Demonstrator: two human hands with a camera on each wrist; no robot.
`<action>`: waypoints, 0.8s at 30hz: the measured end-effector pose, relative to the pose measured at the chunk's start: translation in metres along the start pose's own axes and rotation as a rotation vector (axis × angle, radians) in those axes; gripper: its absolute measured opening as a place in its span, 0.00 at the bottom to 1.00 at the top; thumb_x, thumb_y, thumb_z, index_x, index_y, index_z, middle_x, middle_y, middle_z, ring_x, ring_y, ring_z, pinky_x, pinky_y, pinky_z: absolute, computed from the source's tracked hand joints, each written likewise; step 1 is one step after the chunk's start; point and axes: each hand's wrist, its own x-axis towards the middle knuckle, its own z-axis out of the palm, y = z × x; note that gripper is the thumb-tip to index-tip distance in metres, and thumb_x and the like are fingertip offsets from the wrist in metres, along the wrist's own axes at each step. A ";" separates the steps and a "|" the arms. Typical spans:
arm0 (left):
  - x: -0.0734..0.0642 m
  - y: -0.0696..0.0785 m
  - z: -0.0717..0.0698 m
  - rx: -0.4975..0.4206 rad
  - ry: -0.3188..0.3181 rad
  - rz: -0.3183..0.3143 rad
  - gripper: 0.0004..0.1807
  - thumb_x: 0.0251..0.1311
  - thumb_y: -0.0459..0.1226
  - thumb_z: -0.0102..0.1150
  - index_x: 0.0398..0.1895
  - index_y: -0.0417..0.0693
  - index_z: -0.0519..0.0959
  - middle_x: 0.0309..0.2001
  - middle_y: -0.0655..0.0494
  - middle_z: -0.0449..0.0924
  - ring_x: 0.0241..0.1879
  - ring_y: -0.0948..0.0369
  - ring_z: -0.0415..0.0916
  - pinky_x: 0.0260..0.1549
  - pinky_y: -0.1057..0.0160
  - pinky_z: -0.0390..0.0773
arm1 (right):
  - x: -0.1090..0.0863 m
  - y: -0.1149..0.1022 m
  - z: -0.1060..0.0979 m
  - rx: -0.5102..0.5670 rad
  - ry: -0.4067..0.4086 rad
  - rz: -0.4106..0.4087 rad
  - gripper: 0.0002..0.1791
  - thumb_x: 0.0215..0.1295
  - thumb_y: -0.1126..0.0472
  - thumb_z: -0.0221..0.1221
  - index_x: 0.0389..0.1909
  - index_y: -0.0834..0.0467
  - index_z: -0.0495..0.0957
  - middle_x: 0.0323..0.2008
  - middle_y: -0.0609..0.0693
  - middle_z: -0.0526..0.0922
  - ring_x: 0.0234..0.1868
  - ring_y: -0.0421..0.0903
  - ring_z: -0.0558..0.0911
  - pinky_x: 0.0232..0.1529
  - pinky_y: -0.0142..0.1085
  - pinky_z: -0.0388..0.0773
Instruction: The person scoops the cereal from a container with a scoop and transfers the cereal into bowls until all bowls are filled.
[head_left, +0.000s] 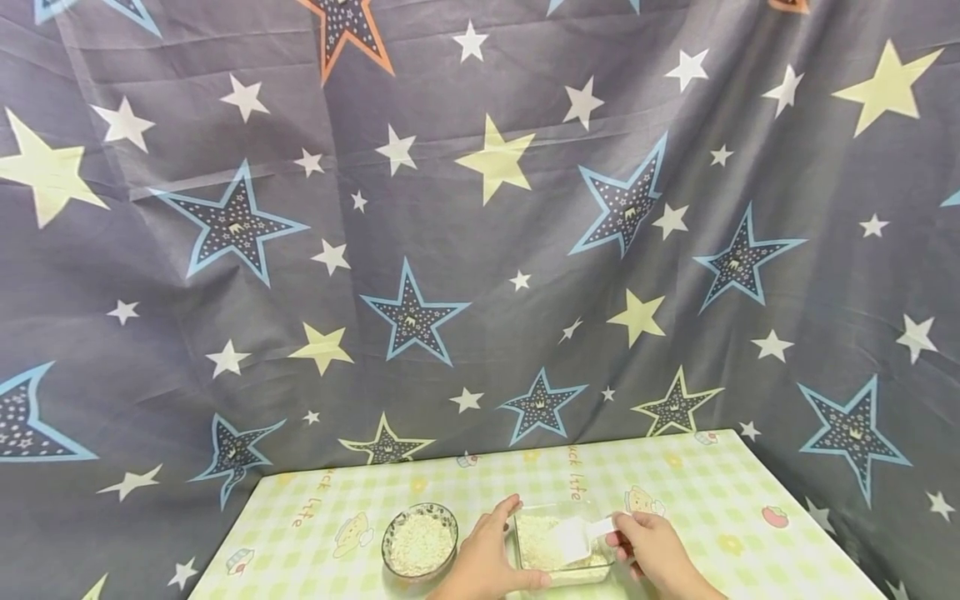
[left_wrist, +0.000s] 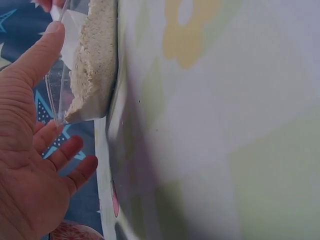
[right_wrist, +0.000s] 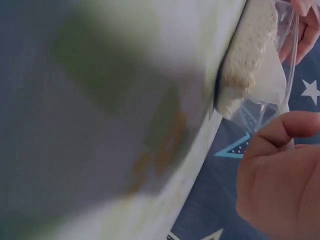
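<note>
A clear rectangular glass container [head_left: 566, 577] on the table is partly filled with pale, oat-like flakes [left_wrist: 97, 60]. At its left end, my left hand [head_left: 489, 554] holds it, thumb along the near rim and index finger by the far corner. The other left fingers hang loose beside the glass in the left wrist view. My right hand [head_left: 656, 550] pinches the handle of a white scoop [head_left: 573, 540] between thumb and fingers at the container's right side. The scoop's broad blade tilts down into the container, against the flakes. Its lower edge is hard to make out.
Left of my left hand stands a patterned glass bowl [head_left: 387, 546] filled with similar flakes. A green-and-white checked cloth [head_left: 315, 533] covers the table. Behind the table hangs a grey curtain [head_left: 450, 233] printed with stars.
</note>
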 end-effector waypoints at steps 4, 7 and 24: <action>0.000 0.003 -0.003 -0.016 -0.014 -0.005 0.66 0.44 0.61 0.85 0.84 0.48 0.59 0.74 0.50 0.75 0.62 0.44 0.80 0.52 0.35 0.86 | 0.000 0.006 0.000 0.095 -0.066 0.029 0.23 0.83 0.56 0.50 0.61 0.73 0.76 0.26 0.43 0.83 0.22 0.38 0.71 0.21 0.27 0.71; 0.001 0.003 -0.005 -0.018 -0.024 -0.018 0.67 0.43 0.62 0.85 0.84 0.48 0.60 0.73 0.50 0.76 0.61 0.46 0.80 0.51 0.37 0.87 | 0.000 0.008 -0.001 0.128 -0.077 0.047 0.25 0.83 0.55 0.50 0.63 0.73 0.75 0.27 0.43 0.83 0.22 0.37 0.72 0.22 0.27 0.71; -0.005 0.005 -0.001 0.019 0.022 -0.008 0.68 0.41 0.63 0.85 0.84 0.48 0.60 0.73 0.49 0.76 0.62 0.44 0.81 0.56 0.34 0.84 | 0.008 0.022 -0.021 0.675 -0.325 0.181 0.23 0.88 0.54 0.40 0.37 0.56 0.81 0.25 0.39 0.81 0.22 0.27 0.75 0.23 0.17 0.73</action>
